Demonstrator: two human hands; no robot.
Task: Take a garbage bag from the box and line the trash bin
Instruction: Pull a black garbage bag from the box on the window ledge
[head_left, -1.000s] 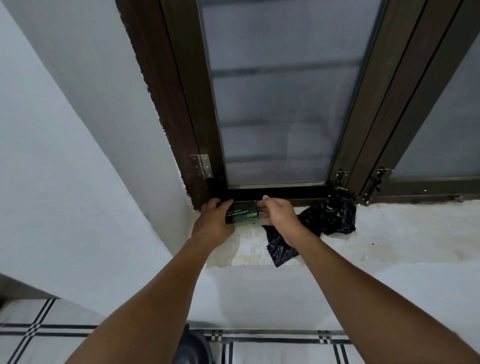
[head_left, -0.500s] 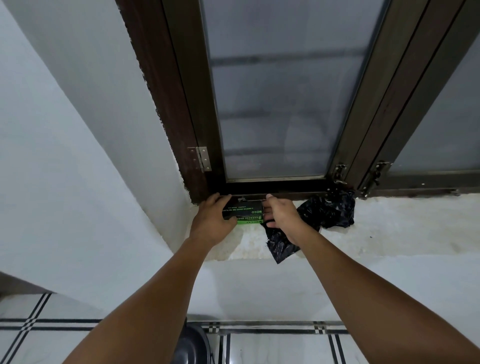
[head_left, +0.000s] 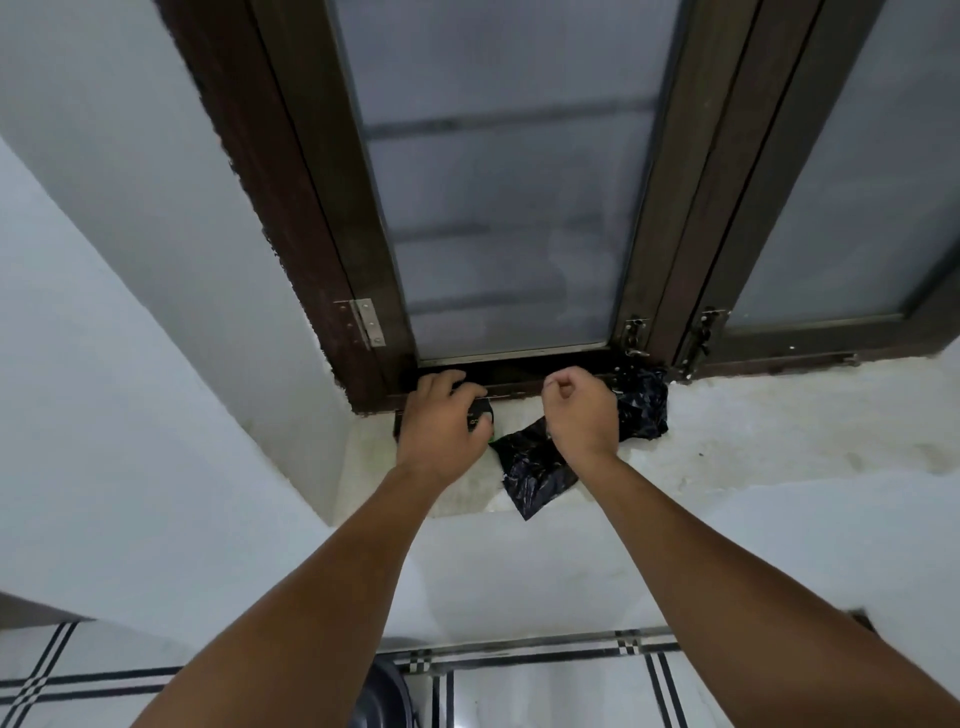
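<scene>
While both arms reach up to the white window sill, the left hand sits curled over the box at the sill's back left corner, right against the dark window frame. Only a sliver of the box shows past the fingers — dark with a bit of green at its lower edge — so the hand is clearly gripping it. The right hand is just beside it, closed into a loose fist with thumb and forefinger pinched together; I can't tell if anything is actually between them. Under and behind that hand lies a crumpled black garbage bag, one end bunched up against the frame near the latch, the other end spilling forward to the sill's front edge, with its tip hanging just over. A metal hinge sits on the frame above the left hand. Way down at the bottom, between the forearms, a dark rounded rim shows on the tiled floor — probably the trash bin, though most of it is cut off.
</scene>
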